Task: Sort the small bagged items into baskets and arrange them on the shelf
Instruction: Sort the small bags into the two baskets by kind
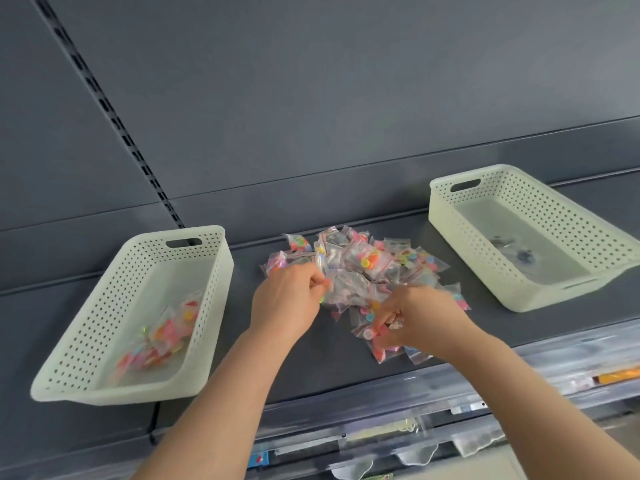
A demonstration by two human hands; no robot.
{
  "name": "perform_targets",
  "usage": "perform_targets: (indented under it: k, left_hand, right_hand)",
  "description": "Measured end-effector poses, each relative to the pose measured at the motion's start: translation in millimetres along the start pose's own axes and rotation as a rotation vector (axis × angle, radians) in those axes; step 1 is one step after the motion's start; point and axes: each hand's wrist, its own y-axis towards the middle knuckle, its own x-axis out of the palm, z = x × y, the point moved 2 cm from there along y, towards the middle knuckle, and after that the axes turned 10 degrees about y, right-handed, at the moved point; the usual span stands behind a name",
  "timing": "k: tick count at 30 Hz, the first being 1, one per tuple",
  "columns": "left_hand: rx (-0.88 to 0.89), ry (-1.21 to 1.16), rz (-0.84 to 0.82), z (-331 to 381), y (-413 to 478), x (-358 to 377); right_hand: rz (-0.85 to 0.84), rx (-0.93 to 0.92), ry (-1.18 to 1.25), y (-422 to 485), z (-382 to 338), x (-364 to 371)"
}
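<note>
Mid-sort on the shelf [311,368], my left hand [291,299] pinches bags at the left edge of the bag pile [367,265], my right hand [419,320] pinches others at its near edge; next, I judge, each goes to the left basket [104,306] or right basket [568,226] flanking it.

Two bare arms reach forward, side by side. The left grip [287,299] shows its back, and its curled fingers [317,280] pinch the small bags [363,261]. The right grip [419,320] is near it and closer to the body, with its fingers curled round some bags too.
</note>
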Motion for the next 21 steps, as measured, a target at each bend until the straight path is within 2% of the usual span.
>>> perform_targets:
  k: [5,8,11,17,21]
  left_hand:
    - [0.020,-0.028,0.025,6.1,-1.3,-0.1]
    - [0.005,-0.056,0.079,1.6,-5.4,-8.4]
    - [-0.041,-0.047,0.211,-14.8,-9.8,-27.5]
    - [-0.322,0.065,0.346,-96.5,-38.1,-66.3]
    - [-0.490,0.131,0.200,-148.2,-67.7,-75.0]
  right_hand:
    - [0.035,-0.030,-0.079,2.1,-0.8,7.0]
    - [0.186,-0.138,0.045,6.4,-7.9,5.5]
    - [0.345,-0.252,0.187,16.0,-27.8,2.4]
    - [0.202,-0.345,0.189,46.3,-81.7,29.7]
    - [0.144,-0.419,0.180,67.4,-128.4,50.7]
